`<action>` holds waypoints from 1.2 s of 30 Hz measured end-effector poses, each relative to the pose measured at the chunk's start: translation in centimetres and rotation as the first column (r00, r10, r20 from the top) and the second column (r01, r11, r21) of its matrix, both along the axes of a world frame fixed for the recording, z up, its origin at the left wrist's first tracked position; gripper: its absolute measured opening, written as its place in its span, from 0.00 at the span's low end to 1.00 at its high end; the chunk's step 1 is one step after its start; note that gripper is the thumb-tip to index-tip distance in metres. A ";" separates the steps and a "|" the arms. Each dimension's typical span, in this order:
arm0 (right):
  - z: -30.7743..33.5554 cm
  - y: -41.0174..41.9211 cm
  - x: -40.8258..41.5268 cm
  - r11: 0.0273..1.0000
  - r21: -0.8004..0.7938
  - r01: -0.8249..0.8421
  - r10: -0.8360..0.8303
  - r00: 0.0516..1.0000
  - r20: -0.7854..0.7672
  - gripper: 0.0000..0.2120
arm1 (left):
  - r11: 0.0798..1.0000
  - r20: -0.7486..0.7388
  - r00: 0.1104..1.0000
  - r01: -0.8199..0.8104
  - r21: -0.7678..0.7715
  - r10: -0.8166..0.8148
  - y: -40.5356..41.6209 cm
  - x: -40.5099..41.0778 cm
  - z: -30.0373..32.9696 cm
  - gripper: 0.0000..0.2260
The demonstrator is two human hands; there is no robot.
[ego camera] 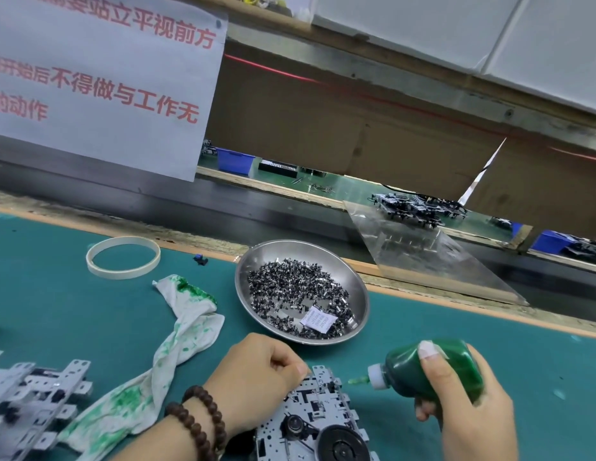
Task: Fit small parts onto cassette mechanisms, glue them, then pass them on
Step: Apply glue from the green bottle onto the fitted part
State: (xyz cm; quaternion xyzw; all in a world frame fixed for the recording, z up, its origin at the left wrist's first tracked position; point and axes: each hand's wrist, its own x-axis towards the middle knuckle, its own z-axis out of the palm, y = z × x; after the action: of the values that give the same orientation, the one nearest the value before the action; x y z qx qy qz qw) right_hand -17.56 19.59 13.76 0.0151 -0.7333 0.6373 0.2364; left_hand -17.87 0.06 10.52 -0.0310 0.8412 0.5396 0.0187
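Note:
A grey metal cassette mechanism lies on the green mat at the bottom centre. My left hand, with a bead bracelet on the wrist, grips its upper left edge with curled fingers. My right hand holds a green glue bottle tilted left, its white nozzle with a green tip hovering just right of the mechanism's top corner. A steel bowl behind holds several small black and silver parts and a white label.
Several more mechanisms are stacked at the bottom left. A white rag stained green lies between them and my left hand. A tape ring sits at the back left. A clear sheet slopes from the conveyor behind.

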 end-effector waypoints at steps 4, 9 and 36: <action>0.2 -0.3 0.1 0.983 -0.179 -0.045 0.048 0.999 0.014 0.04 | 1.000 -0.074 0.997 -0.003 -0.030 0.001 0.2 0.1 0.1 0.11; 0.1 -1.2 0.6 0.876 -0.452 -0.166 0.239 0.965 0.109 0.04 | 0.998 -0.172 0.985 -0.031 -0.062 0.020 0.3 0.2 0.2 0.11; -1.1 -2.0 0.7 0.913 -0.101 -0.395 0.408 0.886 0.220 0.24 | 0.998 -0.167 0.986 0.016 -0.067 -0.027 0.0 0.1 0.0 0.08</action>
State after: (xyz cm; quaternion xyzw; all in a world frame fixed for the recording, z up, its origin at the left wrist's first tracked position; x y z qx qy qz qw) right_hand -16.81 17.63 12.65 0.0842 -0.7198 0.6889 0.0111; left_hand -17.78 0.10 10.55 0.0230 0.8573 0.5122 -0.0475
